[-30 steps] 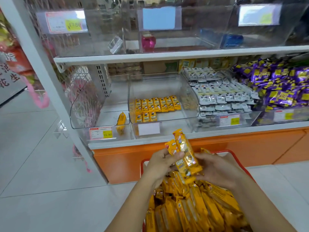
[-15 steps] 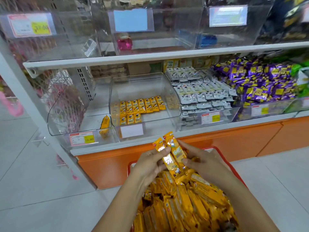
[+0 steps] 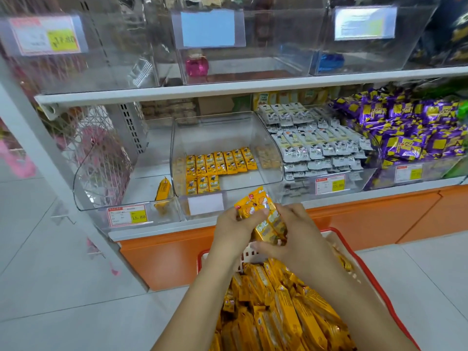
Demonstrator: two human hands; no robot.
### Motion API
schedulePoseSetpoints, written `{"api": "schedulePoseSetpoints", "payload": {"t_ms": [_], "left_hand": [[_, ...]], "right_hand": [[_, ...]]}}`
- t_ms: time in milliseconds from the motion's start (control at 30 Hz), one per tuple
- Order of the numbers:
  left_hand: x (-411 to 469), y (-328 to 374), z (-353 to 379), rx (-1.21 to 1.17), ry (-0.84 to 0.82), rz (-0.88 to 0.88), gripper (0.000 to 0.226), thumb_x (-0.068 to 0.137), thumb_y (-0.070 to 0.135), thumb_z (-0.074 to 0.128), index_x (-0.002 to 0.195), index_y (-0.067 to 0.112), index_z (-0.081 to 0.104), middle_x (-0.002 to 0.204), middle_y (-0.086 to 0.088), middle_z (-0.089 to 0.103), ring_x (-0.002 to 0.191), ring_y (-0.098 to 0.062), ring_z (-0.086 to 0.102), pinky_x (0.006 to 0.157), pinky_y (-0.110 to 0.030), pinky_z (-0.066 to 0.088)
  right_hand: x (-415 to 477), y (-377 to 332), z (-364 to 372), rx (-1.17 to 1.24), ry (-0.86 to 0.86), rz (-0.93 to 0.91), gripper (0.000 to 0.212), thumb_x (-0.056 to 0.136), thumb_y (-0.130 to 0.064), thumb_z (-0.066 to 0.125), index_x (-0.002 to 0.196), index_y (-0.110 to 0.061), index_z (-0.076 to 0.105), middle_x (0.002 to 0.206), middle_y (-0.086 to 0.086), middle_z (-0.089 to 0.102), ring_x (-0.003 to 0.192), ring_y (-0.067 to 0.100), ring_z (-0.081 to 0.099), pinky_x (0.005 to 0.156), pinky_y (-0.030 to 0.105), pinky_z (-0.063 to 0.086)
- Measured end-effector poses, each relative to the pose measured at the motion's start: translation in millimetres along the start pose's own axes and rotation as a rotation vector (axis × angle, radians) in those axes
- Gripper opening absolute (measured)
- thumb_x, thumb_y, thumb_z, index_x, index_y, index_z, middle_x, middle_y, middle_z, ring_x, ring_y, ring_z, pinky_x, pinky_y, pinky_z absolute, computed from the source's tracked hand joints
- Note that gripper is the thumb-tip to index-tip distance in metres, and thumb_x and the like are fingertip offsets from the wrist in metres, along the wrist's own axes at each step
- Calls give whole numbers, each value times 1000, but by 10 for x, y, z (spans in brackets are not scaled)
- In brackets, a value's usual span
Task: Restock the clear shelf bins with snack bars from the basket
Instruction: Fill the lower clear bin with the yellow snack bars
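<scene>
A small bundle (image 3: 263,217) of yellow snack bars is held at the centre of the frame, above the far end of a red basket (image 3: 200,259) and just in front of the lower shelf edge. The bundle's upper end is pinched by the left hand (image 3: 235,230), thumb on top. Its lower end is wrapped by the curled fingers of the right hand (image 3: 291,240). The exact number of bars in the bundle cannot be told.

The basket is seen at lower centre, heaped (image 3: 278,312) with matching yellow bars. A clear bin (image 3: 228,133) stands on the lower shelf directly above the hands. Its floor is partly covered by two short rows (image 3: 217,165) of yellow bars laid flat. In the bin to its left, a single yellow bar (image 3: 163,190) is propped upright against the dividing wall, behind a price tag (image 3: 126,216).

To the right, white packets (image 3: 316,145) are stacked high. Purple packets (image 3: 405,127) are piled at the right edge. Clear bins with blurred labels are lined up on the upper shelf (image 3: 228,88).
</scene>
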State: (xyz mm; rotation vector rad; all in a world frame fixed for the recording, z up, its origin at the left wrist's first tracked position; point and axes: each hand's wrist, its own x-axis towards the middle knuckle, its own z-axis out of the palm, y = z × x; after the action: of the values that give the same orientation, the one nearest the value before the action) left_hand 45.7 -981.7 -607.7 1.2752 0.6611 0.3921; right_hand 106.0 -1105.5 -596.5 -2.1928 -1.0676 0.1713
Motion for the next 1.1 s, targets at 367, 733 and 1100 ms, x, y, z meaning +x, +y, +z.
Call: {"api": "schedulePoseSetpoints", "payload": {"t_ms": [367,733,1100], "left_hand": [[324,582,-874,618,650,462,40,94,33,54,124,8,59,123,-10,63,114,-23,57,95,-30,42],[399,292,-989,832,577,453,28,94,16,51,117,1,55,96,-16,62,86,-31,58,61,-26,30],[259,195,-980,689,508,554,32,97,24,49,127,15,56,115,-3,67,106,-19,60,88,-31,48]], "right_hand": [[1689,-643,-359,-371,-365,184,31,79,-39,66,69,-13,53,72,6,55,61,18,51,51,24,38],[2147,-362,479,-415,-642,380,26,91,-35,58,103,-12,64,90,10,57,74,19,55,66,27,43],[2067,-403,505,-321,-509,312,34,102,-11,33,122,3,56,124,20,55,114,30,55,91,34,45]]}}
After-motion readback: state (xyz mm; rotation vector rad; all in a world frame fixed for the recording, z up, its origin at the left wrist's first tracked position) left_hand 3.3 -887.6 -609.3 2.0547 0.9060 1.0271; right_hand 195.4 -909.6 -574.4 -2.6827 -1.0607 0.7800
